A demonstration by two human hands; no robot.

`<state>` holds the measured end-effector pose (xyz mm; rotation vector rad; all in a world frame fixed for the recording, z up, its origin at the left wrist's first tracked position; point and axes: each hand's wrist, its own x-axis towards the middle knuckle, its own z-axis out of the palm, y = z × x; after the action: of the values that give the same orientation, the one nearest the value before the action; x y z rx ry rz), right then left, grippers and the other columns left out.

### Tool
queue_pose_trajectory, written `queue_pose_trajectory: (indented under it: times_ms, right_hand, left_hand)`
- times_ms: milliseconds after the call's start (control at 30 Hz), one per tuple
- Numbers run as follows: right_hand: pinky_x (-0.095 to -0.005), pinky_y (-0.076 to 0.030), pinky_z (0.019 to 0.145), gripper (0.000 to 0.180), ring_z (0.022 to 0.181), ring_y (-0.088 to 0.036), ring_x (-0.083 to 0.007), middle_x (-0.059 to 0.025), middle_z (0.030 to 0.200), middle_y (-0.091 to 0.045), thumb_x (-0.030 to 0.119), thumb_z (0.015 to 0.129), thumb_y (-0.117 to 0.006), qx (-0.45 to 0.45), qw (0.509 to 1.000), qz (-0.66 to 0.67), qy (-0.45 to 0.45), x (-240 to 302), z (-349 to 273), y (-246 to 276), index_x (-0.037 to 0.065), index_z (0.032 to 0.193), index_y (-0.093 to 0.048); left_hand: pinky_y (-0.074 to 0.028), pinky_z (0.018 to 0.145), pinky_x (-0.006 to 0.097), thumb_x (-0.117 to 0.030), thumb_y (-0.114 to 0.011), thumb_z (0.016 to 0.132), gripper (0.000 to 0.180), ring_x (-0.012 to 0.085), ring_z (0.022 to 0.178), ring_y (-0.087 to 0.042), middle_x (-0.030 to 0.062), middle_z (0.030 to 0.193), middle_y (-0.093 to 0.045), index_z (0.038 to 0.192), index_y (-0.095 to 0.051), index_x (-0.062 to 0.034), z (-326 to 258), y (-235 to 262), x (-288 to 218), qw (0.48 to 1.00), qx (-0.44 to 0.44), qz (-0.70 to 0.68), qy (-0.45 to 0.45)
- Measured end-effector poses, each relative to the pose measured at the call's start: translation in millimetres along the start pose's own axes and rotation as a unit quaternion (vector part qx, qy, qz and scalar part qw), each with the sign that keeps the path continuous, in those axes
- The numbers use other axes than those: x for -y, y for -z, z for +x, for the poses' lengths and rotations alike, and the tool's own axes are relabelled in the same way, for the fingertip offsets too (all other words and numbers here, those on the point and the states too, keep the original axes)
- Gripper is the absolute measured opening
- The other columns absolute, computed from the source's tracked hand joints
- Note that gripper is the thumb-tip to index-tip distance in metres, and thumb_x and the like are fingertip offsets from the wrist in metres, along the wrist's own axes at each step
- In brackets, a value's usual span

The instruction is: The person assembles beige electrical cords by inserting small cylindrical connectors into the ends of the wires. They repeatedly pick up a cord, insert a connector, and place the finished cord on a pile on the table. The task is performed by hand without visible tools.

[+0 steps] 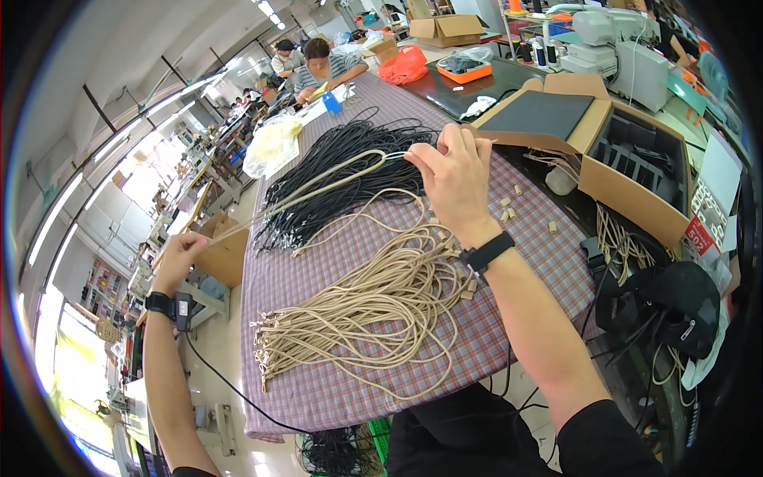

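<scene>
A beige cord (pixel 334 172) stretches doubled above the table between my two hands. My left hand (pixel 180 258), out past the table's left edge, is closed on its ends. At the far bend, a thin pale wire or thread (pixel 396 156) passes through the loop. My right hand (pixel 458 179) pinches this strand between thumb and fingers; its exact kind is too small to tell. Below lies a bundle of beige cords (pixel 373 298) with metal clips at the left ends. Behind it spreads a heap of black cords (pixel 318 195). Small beige pieces (pixel 509 213) lie scattered right of my right hand.
A checked cloth (pixel 278 286) covers the table. An open cardboard box (pixel 628 203) with dark contents stands at the right, near a black bag (pixel 668 306). Further back are a red plastic bag (pixel 404 65) and an orange tray (pixel 463 71). A co-worker (pixel 326 70) sits at the far end.
</scene>
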<state>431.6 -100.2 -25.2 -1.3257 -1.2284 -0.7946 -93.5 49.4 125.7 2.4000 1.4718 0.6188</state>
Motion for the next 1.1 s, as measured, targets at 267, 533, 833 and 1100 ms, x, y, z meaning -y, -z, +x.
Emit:
queue_pose_trajectory:
  times_ms: [267, 533, 833, 1100]
  right_hand:
    - [-0.0453, -0.054, 0.072, 0.019, 0.085, -0.072, -0.0286, -0.005, 0.083, -0.068, 0.028, 0.098, -0.076, 0.106, 0.993, 0.025, -0.053, -25, -15, -12, 0.011, 0.09, -0.076]
    - [-0.0378, -0.064, 0.088, 0.037, 0.097, -0.081, -0.0285, -0.0194, 0.113, -0.082, 0.016, 0.094, -0.084, 0.084, 0.945, 0.282, -0.144, -26, -16, -23, -0.003, 0.125, -0.079]
    - [-0.0337, -0.068, 0.083, 0.015, 0.09, -0.079, -0.0237, -0.0163, 0.103, -0.079, -0.004, 0.101, -0.076, -0.14, 0.66, 0.581, -0.456, -42, -10, -32, -0.006, 0.113, -0.068]
    - [-0.0359, -0.068, 0.085, 0.013, 0.093, -0.077, -0.0242, -0.0157, 0.108, -0.076, 0.007, 0.108, -0.071, -0.162, 0.506, 0.666, -0.524, -82, -14, -20, -0.002, 0.117, -0.068]
  left_hand:
    - [-0.043, 0.072, 0.027, -0.01, -0.07, 0.106, 0.017, 0.0057, 0.08, -0.055, -0.0052, 0.084, -0.066, 0.109, -0.08, 0.003, -31, -49, 12, 0.998, 0.026, -0.039, 0.038]
    - [-0.048, 0.073, 0.027, -0.005, -0.073, 0.103, 0.017, 0.0069, 0.079, -0.059, -0.0033, 0.087, -0.071, 0.114, -0.082, 0.0026, -38, -77, 31, 0.994, 0.063, -0.056, 0.067]
    - [-0.053, 0.072, 0.029, -0.003, -0.077, 0.096, 0.016, 0.01, 0.077, -0.065, 0.0031, 0.086, -0.076, 0.109, -0.085, 0.0031, -54, -130, 44, 0.988, 0.115, -0.103, 0.031]
    - [-0.051, 0.07, 0.029, -0.006, -0.078, 0.095, 0.013, 0.01, 0.075, -0.064, 0.004, 0.084, -0.076, 0.101, -0.085, 0.003, -59, -149, 34, 0.986, 0.128, -0.103, 0.018]
